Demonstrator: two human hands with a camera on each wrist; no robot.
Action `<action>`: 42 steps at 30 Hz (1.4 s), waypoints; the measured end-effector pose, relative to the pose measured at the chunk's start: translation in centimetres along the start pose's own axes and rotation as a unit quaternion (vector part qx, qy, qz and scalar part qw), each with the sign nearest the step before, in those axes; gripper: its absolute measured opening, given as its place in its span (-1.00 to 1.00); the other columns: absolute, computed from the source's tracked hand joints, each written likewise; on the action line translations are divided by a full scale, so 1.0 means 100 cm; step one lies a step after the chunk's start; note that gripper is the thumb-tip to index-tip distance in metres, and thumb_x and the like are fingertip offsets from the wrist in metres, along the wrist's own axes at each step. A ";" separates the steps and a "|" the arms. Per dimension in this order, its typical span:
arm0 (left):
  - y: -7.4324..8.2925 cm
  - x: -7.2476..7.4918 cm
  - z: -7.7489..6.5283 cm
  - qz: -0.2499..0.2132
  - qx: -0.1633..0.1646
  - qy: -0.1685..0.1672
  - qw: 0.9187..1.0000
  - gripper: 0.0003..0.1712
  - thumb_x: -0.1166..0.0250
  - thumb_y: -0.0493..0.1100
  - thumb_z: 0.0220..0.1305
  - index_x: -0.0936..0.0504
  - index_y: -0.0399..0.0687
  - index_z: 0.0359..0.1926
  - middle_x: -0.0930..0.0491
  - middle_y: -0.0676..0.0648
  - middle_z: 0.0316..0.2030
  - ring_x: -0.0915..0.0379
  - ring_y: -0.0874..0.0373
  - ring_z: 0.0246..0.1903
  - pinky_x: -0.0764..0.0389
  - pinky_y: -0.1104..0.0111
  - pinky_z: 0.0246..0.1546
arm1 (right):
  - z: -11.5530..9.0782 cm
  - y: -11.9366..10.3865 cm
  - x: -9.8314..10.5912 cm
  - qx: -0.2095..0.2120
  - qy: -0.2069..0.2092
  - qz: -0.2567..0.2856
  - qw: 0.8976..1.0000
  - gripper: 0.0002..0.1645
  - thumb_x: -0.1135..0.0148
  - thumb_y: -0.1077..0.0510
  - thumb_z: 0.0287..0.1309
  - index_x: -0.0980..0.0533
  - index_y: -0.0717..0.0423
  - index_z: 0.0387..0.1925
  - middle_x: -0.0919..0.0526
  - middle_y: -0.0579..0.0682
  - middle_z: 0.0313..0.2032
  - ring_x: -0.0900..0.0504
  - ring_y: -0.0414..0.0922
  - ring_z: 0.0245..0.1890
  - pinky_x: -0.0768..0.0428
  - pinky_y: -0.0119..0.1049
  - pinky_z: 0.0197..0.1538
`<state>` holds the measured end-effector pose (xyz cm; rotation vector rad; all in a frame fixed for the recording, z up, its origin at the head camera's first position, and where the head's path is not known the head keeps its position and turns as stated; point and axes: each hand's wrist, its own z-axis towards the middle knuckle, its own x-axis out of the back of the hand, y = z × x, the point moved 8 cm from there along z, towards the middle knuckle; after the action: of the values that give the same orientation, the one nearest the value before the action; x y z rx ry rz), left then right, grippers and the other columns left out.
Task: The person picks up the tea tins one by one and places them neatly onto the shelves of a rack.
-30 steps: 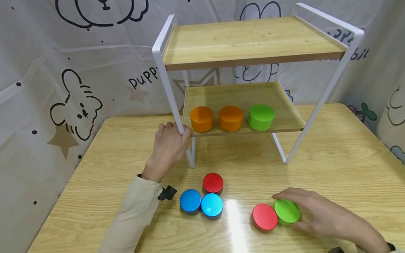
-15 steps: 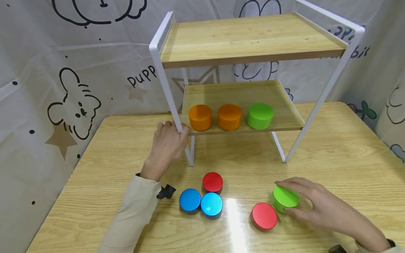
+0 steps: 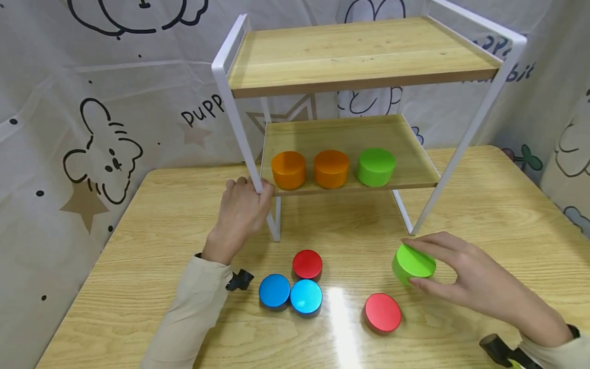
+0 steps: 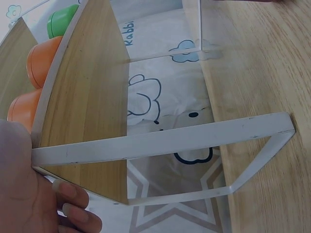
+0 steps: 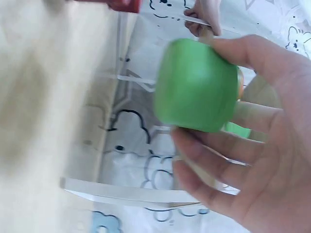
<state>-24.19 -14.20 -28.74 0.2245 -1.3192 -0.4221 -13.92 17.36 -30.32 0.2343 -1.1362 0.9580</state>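
Between thumb and fingers, my right hand [image 3: 479, 279] grips a green cylinder block [image 3: 413, 264], tilted and lifted off the table, as the right wrist view also shows. My left hand [image 3: 241, 215] holds the front left post of a two-tier shelf [image 3: 369, 56] at the height of its lower board. In the left wrist view its fingertips [image 4: 73, 191] curl round the white metal frame [image 4: 160, 141]. On the lower board stand two orange cylinders, a left one [image 3: 288, 170] and a middle one [image 3: 331, 169], with another green cylinder [image 3: 376, 167] to their right.
A red cylinder [image 3: 307, 265] and two blue cylinders, one left [image 3: 274, 292] and one right [image 3: 306, 297], cluster on the wooden table [image 3: 175, 205]. Another red cylinder [image 3: 382, 312] stands alone to the right. A printed curtain [image 3: 161, 102] hangs behind the shelf.
My right hand has raised the green cylinder from beside the lone red one and carried it toward the shelf. The left hand keeps its hold on the post. The head view has shifted slightly.
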 end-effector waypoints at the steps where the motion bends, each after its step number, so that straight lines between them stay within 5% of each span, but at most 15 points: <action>1: 0.000 0.000 0.000 0.001 -0.001 -0.001 1.000 -0.49 0.37 -0.01 0.37 -0.37 -0.15 -0.54 -0.42 -0.16 -0.56 -0.32 -0.09 -0.44 -0.22 0.15 -0.21 | 0.003 -0.001 0.006 0.007 0.017 -0.005 1.000 -0.28 -0.55 0.06 -0.21 -0.55 0.07 0.11 -0.60 -0.10 -0.09 -0.57 -0.22 -0.19 -0.46 -0.61 -0.12; 9: 0.000 0.000 0.000 0.000 0.001 -0.005 1.000 -0.50 0.36 -0.01 0.36 -0.36 -0.15 -0.55 -0.42 -0.16 -0.56 -0.30 -0.09 -0.45 -0.22 0.16 -0.22 | 0.025 -0.002 0.039 0.018 0.092 -0.030 0.995 -0.33 -0.25 -0.25 0.13 -0.58 0.19 0.05 -0.62 0.03 -0.10 -0.60 -0.07 -0.21 -0.35 -0.69 -0.03; 21: 0.002 0.000 0.002 -0.002 -0.012 0.005 1.000 -0.50 0.36 -0.02 0.35 -0.34 -0.14 -0.58 -0.40 -0.15 -0.61 -0.30 -0.09 -0.49 -0.24 0.13 -0.25 | 0.047 0.006 0.064 -0.013 0.126 -0.061 0.990 -0.32 -0.32 -0.23 0.07 -0.60 0.27 -0.02 -0.63 0.19 -0.16 -0.59 0.12 -0.21 -0.34 -0.48 -0.15; 35: 0.001 -0.001 0.000 0.000 -0.012 0.006 1.000 -0.51 0.35 -0.03 0.35 -0.33 -0.15 -0.59 -0.38 -0.16 -0.61 -0.28 -0.11 -0.50 -0.22 0.14 -0.26 | 0.067 0.012 0.068 -0.046 0.108 -0.113 0.987 -0.41 -0.45 0.05 -0.07 -0.59 0.28 0.00 -0.63 0.20 -0.21 -0.42 -0.09 -0.52 -0.30 -0.39 -0.53; 42: 0.001 -0.001 0.000 -0.002 -0.013 0.002 1.000 -0.50 0.36 -0.02 0.36 -0.34 -0.15 -0.57 -0.40 -0.16 -0.60 -0.29 -0.11 -0.48 -0.22 0.14 -0.25 | 0.077 0.018 0.068 -0.100 0.086 -0.119 0.984 -0.35 -0.45 0.09 -0.08 -0.54 0.30 0.08 -0.62 0.22 -0.16 -0.56 -0.08 -0.49 -0.45 -0.29 -0.50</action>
<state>-24.18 -14.06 -28.79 0.2065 -1.3080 -0.4404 -19.72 17.35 -21.72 0.1183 -1.0115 0.6345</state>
